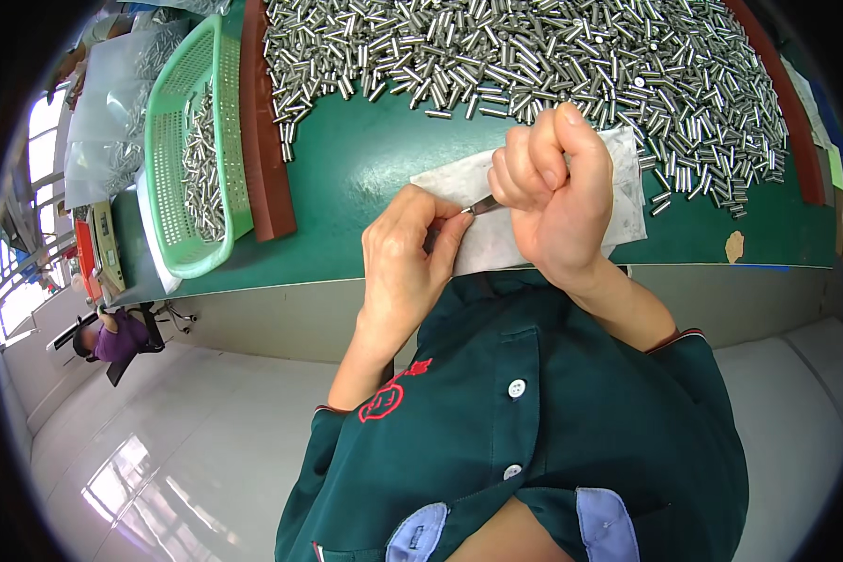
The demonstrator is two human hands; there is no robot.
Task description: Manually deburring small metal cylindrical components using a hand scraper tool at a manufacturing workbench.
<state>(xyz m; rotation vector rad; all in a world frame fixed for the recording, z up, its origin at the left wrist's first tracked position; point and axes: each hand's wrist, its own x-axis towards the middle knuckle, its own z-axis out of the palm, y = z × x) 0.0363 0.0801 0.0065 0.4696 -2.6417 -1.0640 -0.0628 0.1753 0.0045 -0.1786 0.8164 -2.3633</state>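
Over the near edge of the green table, my left hand [405,245] pinches something tiny and metallic between thumb and forefinger, mostly hidden by the fingertips; it may be a pin. Closed in a fist, my right hand [560,187] grips a slim metal piece [484,204] whose tip points left and meets the left fingertips. Its other end is hidden in the fist, so its kind is unclear. Under both hands lies a whitish cloth [629,187] with grey smudges. Beyond it spreads a large heap of short shiny metal pins [496,56].
Red-brown rails [270,178] border the heap on the left and right. A light-green plastic basket [164,215] holding more pins stands left of the left rail. Plastic bags [112,112] of metal parts lie beyond it. A person in purple [126,337] sits far left.
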